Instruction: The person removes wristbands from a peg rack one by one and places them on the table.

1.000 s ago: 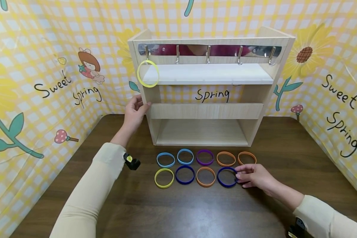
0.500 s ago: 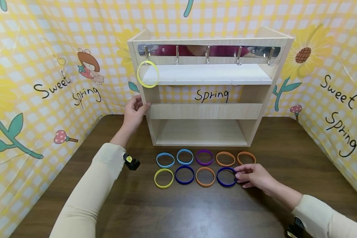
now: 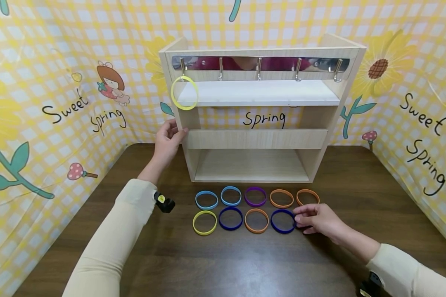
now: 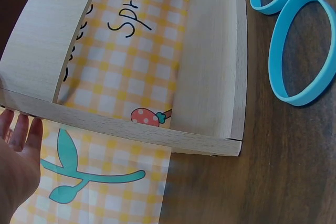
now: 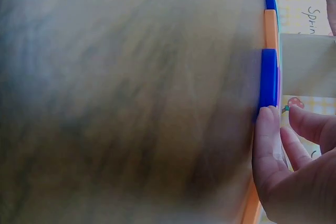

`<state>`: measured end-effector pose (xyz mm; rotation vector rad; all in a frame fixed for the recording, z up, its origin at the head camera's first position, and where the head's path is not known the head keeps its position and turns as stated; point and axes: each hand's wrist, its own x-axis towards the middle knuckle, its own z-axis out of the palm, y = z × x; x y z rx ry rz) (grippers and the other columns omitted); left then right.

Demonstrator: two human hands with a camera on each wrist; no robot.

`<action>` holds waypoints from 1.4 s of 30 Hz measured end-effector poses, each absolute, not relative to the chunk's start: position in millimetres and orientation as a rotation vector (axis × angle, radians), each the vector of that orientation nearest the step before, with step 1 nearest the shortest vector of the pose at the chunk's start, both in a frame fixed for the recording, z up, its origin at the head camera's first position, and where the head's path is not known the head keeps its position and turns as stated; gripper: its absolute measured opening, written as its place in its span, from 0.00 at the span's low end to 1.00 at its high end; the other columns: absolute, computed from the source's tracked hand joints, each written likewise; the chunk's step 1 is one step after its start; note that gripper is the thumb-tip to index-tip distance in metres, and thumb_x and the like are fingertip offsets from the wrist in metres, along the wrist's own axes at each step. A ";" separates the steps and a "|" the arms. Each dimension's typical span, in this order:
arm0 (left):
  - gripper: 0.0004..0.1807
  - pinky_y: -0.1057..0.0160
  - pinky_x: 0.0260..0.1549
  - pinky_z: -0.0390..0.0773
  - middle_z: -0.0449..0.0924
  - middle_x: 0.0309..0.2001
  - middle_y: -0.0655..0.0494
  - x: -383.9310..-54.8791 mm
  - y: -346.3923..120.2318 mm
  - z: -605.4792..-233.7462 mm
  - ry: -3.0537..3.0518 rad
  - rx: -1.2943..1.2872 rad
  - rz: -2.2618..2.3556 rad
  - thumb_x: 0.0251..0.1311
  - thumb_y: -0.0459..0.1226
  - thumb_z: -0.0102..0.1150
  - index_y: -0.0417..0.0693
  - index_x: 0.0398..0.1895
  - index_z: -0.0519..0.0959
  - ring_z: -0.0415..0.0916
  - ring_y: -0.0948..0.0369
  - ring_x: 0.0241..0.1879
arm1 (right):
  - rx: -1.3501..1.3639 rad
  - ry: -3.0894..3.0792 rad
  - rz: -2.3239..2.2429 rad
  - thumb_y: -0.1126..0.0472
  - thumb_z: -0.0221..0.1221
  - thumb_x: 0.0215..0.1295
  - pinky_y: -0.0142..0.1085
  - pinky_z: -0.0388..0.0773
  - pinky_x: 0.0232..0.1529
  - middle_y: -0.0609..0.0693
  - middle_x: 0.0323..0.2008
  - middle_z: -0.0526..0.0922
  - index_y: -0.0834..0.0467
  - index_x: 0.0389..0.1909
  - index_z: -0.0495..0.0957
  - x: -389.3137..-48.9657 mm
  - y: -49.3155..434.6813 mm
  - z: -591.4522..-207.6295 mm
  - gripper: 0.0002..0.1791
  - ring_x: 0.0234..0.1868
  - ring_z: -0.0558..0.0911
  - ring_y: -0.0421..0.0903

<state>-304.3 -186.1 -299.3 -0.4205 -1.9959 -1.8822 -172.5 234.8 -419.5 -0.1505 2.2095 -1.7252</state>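
Observation:
A pale wooden rack (image 3: 258,139) with a row of metal hooks (image 3: 259,68) stands at the back of the table. My left hand (image 3: 167,138) rests against its left side panel (image 4: 113,124), thumb at the front edge. One yellow wristband (image 3: 185,93) hangs from the leftmost hook. My right hand (image 3: 321,220) touches the right edge of a navy wristband (image 3: 283,221) lying flat, and the fingertips meet that band (image 5: 269,77) in the right wrist view. Thumb and fingers there stand apart.
Two rows of wristbands lie before the rack: light blue (image 3: 207,207), purple (image 3: 255,204), orange (image 3: 281,205), another yellow one (image 3: 205,233) and another navy one (image 3: 231,228). Dark wooden table (image 3: 208,268) extends toward me. Yellow checked cloth (image 3: 81,49) encloses the back and sides.

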 end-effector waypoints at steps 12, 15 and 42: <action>0.22 0.66 0.44 0.75 0.73 0.54 0.37 -304.8 -187.7 -298.7 -1.993 -0.426 -1.872 0.63 0.29 0.57 0.28 0.59 0.69 0.73 0.58 0.51 | -0.138 2.276 -1.768 0.66 0.62 0.64 0.44 0.82 0.37 0.58 0.38 0.81 0.76 0.55 0.71 -184.3 231.8 -398.9 0.23 0.39 0.84 0.51; 0.22 0.66 0.44 0.75 0.72 0.55 0.35 -305.4 -187.0 -298.8 -1.991 -0.421 -1.872 0.62 0.29 0.57 0.28 0.58 0.69 0.73 0.57 0.52 | -0.158 2.278 -1.789 0.66 0.62 0.64 0.44 0.82 0.38 0.61 0.41 0.81 0.76 0.55 0.71 -187.3 227.1 -394.1 0.23 0.42 0.83 0.54; 0.21 0.65 0.45 0.75 0.74 0.48 0.53 -303.4 -186.0 -299.4 -2.006 -0.404 -1.868 0.64 0.28 0.55 0.30 0.59 0.69 0.73 0.58 0.51 | -0.314 2.112 -2.102 0.69 0.60 0.66 0.42 0.81 0.42 0.55 0.42 0.81 0.69 0.54 0.74 -225.1 148.3 -338.9 0.17 0.42 0.83 0.49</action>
